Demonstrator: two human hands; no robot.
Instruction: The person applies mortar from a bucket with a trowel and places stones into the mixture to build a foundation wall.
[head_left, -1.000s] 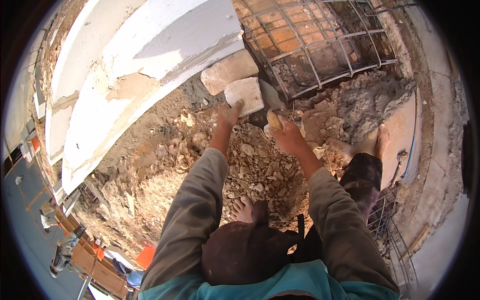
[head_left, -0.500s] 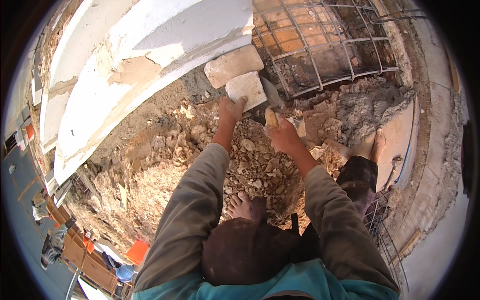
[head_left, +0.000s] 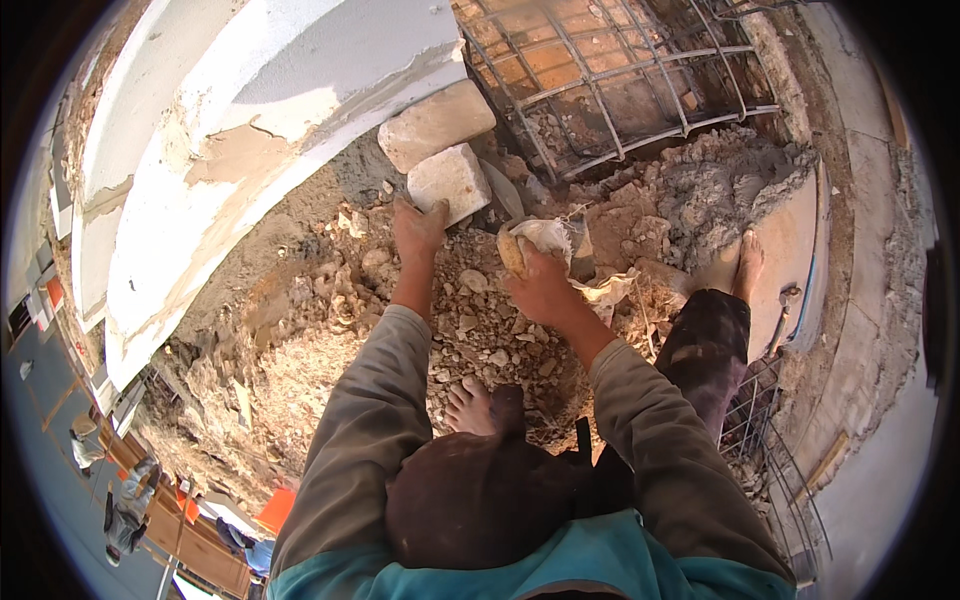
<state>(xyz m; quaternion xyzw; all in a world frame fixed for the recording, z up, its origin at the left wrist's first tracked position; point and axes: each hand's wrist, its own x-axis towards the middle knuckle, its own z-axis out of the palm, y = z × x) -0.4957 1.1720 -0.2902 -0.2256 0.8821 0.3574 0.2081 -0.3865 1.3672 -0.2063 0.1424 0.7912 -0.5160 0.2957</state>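
Note:
A pale, rough brick point(head_left: 449, 184) lies on grey mortar, just in front of a larger tan block point(head_left: 437, 124) beside the white wall. My left hand point(head_left: 418, 235) grips the brick's near edge, thumb on the top and fingers at the left side. In my right hand point(head_left: 545, 285) is a trowel, its worn wooden handle point(head_left: 512, 253) closed in my fist. The trowel's grey blade point(head_left: 503, 190) points away from me along the brick's right side, partly hidden. A torn whitish bag piece point(head_left: 545, 236) lies behind my right hand.
A rebar grid point(head_left: 620, 85) spans the pit at the far right. Wet mortar point(head_left: 725, 195) is heaped on a board point(head_left: 785, 255), where my right foot rests. Loose rubble point(head_left: 495, 335) surrounds my left foot. The plastered white wall point(head_left: 270, 130) rises at left; people point(head_left: 130, 510) are at lower left.
The view has shifted, moving the scene leftward. My right hand and the trowel have drawn slightly back toward me, uncovering more of the bag piece. My left hand stays on the brick.

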